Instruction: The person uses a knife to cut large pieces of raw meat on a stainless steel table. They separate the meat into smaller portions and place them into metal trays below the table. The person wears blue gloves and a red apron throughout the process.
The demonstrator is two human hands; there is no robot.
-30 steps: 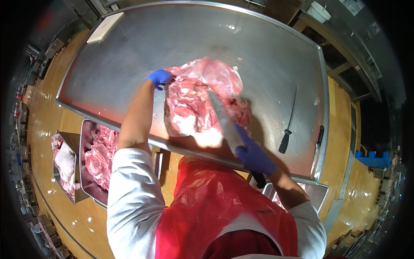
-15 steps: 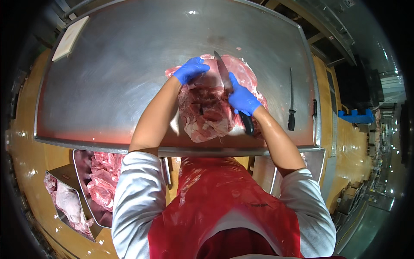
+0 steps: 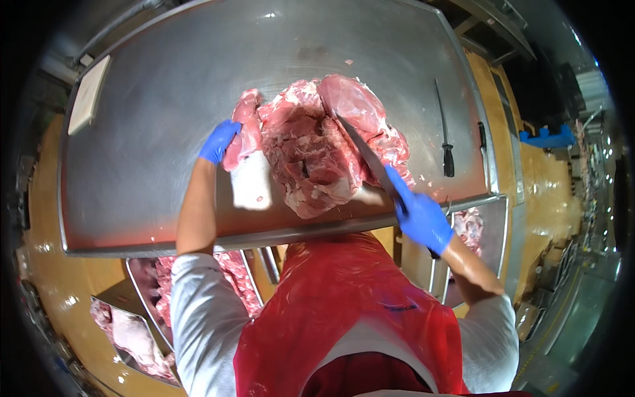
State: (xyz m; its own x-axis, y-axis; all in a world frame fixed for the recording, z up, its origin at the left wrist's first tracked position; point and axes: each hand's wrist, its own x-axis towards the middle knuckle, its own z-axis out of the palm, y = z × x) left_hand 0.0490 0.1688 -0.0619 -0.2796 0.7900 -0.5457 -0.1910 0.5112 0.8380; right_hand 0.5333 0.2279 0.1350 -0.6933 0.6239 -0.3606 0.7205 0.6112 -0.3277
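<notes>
A large piece of raw meat [image 3: 307,149] lies on the metal table [image 3: 159,119] in front of me. My left hand [image 3: 219,141], in a blue glove, is closed on the outer edge of a pink strip of meat [image 3: 247,126] at the left of the piece. My right hand [image 3: 423,218], also gloved, grips a long knife [image 3: 368,152] by its handle, most of which is hidden. The blade slants up and left, its tip at the groove beside a smooth rounded muscle [image 3: 354,104].
A sharpening steel [image 3: 443,126] lies at the table's right, near a dark handle [image 3: 482,135] on the edge. A white board [image 3: 89,96] rests far left. Below the table stand a tub of meat cuts [image 3: 162,324], a box with a pale piece [image 3: 135,337] and a right-hand tray [image 3: 493,231].
My left hand has moved left and down, now on the strip, which stands out further left. My right hand has drawn the knife down and right, and the rounded muscle shows more.
</notes>
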